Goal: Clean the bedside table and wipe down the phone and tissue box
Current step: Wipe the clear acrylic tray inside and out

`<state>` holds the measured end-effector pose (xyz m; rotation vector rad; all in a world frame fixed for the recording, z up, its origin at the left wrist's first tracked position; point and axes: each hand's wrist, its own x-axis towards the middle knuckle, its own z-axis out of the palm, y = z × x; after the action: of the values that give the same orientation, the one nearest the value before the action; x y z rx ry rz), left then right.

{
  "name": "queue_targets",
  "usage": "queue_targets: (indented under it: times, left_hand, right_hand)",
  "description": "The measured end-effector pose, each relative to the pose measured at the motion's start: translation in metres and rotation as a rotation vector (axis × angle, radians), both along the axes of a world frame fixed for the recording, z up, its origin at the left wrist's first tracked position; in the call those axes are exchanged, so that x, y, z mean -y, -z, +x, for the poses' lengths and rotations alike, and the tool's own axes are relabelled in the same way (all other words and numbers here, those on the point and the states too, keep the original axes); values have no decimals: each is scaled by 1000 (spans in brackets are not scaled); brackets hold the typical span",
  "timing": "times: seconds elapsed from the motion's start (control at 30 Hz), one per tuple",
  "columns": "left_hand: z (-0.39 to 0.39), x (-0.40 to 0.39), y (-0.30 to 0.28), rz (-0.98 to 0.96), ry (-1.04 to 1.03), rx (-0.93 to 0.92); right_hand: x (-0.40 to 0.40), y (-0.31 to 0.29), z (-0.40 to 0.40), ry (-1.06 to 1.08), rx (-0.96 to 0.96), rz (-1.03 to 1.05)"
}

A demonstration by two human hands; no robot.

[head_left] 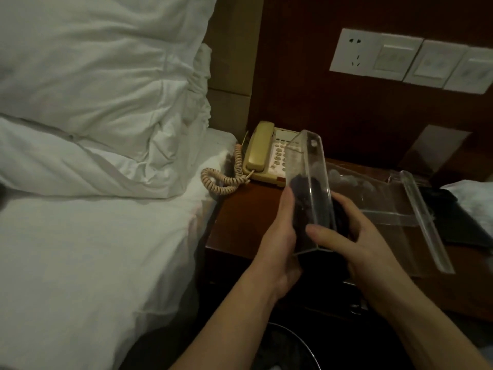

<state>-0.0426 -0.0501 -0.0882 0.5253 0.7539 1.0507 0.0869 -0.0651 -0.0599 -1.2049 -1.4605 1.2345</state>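
Nearest to us, at six o'clock, sat the dark rim of a waste bin (280, 351), our two forearms reaching over it. Our left hand (277, 244) gripped the clear acrylic tissue box (309, 188) along its left wall, thumb on the near side and fingers curled behind. Our right hand (354, 236) pressed a dark cloth (341, 222) against the box's right side, thumb stretched across its lower corner and fingers bent round the cloth. We held the box tilted on end above the front edge of the wooden bedside table (234, 209), near the middle of our view.

At three o'clock of the box a clear acrylic lid (405, 198) lay flat on the table, with a dark flat object (458, 217) just beyond it; what it was we could not tell. A wad of white tissue (474, 198) sat at the far right edge.

At twelve o'clock of the box stood the beige phone (264, 153), its handset cradled and its coiled cord (224, 177) spilling toward nine o'clock onto the white bed (93, 249). Pillows (93, 89) were piled at ten o'clock. On the dark wall at one o'clock hung a row of white sockets and switches (410, 61).
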Motion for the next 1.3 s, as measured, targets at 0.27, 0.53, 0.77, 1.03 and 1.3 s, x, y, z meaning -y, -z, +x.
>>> queue_targets:
  times: [0.27,0.53,0.77,1.03,1.3]
  left_hand:
    - [-1,1,6,87,-40,-36]
    - [1,-4,14,104,-58,44]
    - [2,-8,14,180,-70,64]
    - [9,-14,19,182,-78,122]
    - [5,-7,16,149,-130,205]
  right_hand:
    - [20,-2,-4,-29,-62,-13]
    - [15,-8,-4,-80,-34,-98]
    - [30,-21,3,257,37,27]
    - [34,-41,-10,388,124,440]
    - [17,-31,-28,171,642,282]
